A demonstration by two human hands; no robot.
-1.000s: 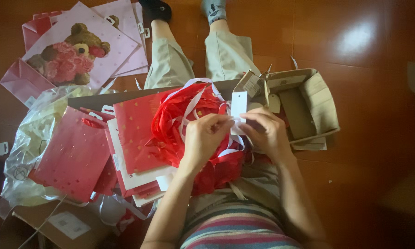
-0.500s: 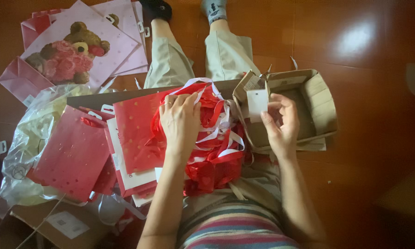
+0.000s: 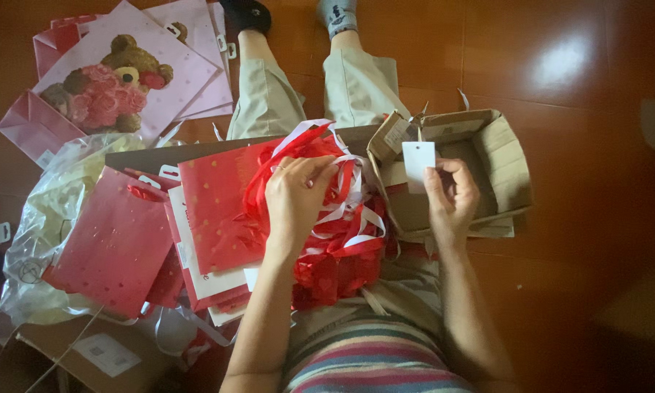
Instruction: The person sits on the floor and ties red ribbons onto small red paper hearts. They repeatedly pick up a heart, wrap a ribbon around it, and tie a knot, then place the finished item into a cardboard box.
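My right hand (image 3: pixel 451 195) holds a small white paper tag (image 3: pixel 418 161) up over an open cardboard box (image 3: pixel 498 156). My left hand (image 3: pixel 296 196) rests on a tangle of red and white ribbons (image 3: pixel 342 211), fingers pinching a ribbon strand. The ribbons lie on a stack of red gift bags (image 3: pixel 215 211) across my lap. The tag hangs free of the ribbons, a short way to their right.
A red dotted gift bag (image 3: pixel 113 244) lies at the left on crinkled clear plastic (image 3: pixel 44 218). Pink bags with a teddy bear picture (image 3: pixel 116 80) lie on the wooden floor at upper left. A second cardboard box (image 3: pixel 73 356) sits at lower left. My legs stretch forward.
Both hands were together at the ribbons with the tag. My right hand has since carried the tag away to the right, over the box. The left hand stayed on the ribbons.
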